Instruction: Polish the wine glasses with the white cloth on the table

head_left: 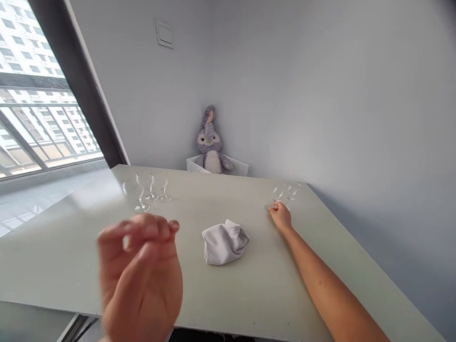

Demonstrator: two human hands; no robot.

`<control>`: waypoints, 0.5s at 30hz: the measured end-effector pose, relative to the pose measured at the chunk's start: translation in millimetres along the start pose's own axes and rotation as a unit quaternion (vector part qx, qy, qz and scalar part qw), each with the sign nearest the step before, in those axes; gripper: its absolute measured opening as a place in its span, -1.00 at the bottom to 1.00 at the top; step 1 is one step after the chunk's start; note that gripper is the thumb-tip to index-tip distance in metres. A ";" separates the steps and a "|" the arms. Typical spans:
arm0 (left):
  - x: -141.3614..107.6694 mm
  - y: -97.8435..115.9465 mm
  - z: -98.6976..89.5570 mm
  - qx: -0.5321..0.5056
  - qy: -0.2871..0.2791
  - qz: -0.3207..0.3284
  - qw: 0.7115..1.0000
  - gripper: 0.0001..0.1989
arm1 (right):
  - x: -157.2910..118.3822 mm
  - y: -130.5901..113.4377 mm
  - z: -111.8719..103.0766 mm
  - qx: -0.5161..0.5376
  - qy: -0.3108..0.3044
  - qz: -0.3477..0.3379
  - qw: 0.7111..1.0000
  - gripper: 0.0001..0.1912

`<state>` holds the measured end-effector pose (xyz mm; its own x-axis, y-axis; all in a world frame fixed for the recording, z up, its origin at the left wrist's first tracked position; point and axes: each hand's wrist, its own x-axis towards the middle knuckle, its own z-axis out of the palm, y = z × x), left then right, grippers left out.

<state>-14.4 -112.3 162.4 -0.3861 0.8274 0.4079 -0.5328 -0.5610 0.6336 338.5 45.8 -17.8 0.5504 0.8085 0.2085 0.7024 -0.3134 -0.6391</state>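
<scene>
Here the right hand (280,215) is reaching far across the table (84,258) and closing its fingers around the foot of a small stemmed glass (278,195), which is standing right of the crumpled white cloth (225,240) and touching a second glass (293,190) just beyond it. The left hand (140,280) is hovering loosely curled and empty, near the camera and left of the cloth, well apart from both glasses. Three more glasses (145,190) are standing in a cluster farther left of the cloth. Behind the cloth, a plush rabbit (210,141) is sitting in a white basket (240,167). With the two right-side glasses standing so close, a careless lift risks knocking the neighbour over, and a grip so low on the glass risks letting it tip.
</scene>
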 end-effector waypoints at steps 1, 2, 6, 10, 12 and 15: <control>13.7 -8.0 -6.4 -0.008 0.015 -0.032 0.999 -0.78 | -1.6 1.9 -2.8 0.014 -0.003 -0.002 1.000 -0.68; 26.8 -17.1 -17.7 -0.005 0.054 -0.076 0.996 -0.80 | -3.9 4.0 -5.8 0.028 -0.004 -0.003 1.000 -0.64; 71.4 -59.9 -83.6 0.024 0.245 -0.237 0.940 -0.78 | -19.7 6.1 -16.9 0.067 0.035 0.004 0.997 -0.62; 105.8 -107.2 -117.0 0.098 0.291 -0.318 0.897 -0.75 | -51.9 -26.0 -21.7 0.140 0.060 -0.071 0.986 -0.69; 120.7 -131.0 -117.1 0.115 0.289 -0.316 0.896 -0.64 | -77.2 -55.2 -22.4 0.185 0.011 -0.158 0.970 -0.76; 138.1 -163.0 -113.1 0.156 0.284 -0.301 0.897 -0.46 | -122.6 -96.8 -21.3 0.177 -0.118 -0.305 0.928 -0.80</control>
<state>-66.1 90.4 41.1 -0.4679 0.7810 -0.4137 -0.5704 0.0908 0.8164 212.6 -33.7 34.2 -0.0451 0.8818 0.4695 0.6356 0.3879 -0.6675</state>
